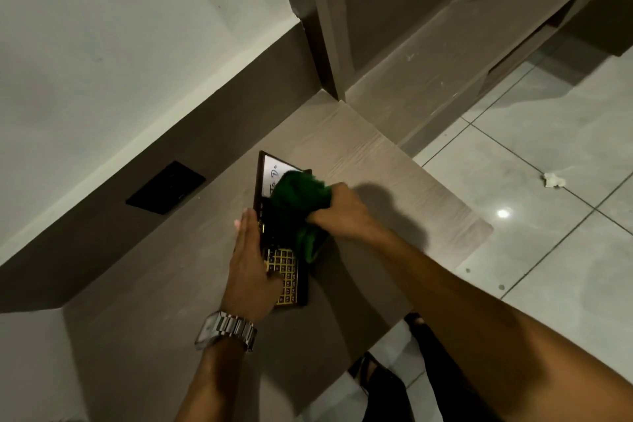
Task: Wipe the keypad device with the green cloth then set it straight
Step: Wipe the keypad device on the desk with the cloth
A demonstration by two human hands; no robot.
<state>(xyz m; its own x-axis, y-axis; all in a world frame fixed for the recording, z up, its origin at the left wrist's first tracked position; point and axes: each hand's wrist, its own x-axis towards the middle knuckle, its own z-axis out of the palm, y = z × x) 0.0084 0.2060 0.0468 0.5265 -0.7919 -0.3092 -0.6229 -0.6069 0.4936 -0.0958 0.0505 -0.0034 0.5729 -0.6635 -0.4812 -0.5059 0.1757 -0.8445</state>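
Note:
The keypad device (289, 272) is a dark, long slab with a grid of gold keys at its near end and a white panel at its far end. It lies on the wooden desk (376, 181). My left hand (251, 267) lies flat along its left edge with the fingers stretched out, holding it down. My right hand (342, 212) is closed on the bunched green cloth (296, 202), which presses on the middle of the device and hides that part. A tail of cloth hangs down over the right edge.
A black wall plate (166, 187) sits on the brown back panel left of the device. The desk's right edge drops to a tiled floor with a crumpled white scrap (553, 180). My feet (383, 380) stand below the desk's front edge.

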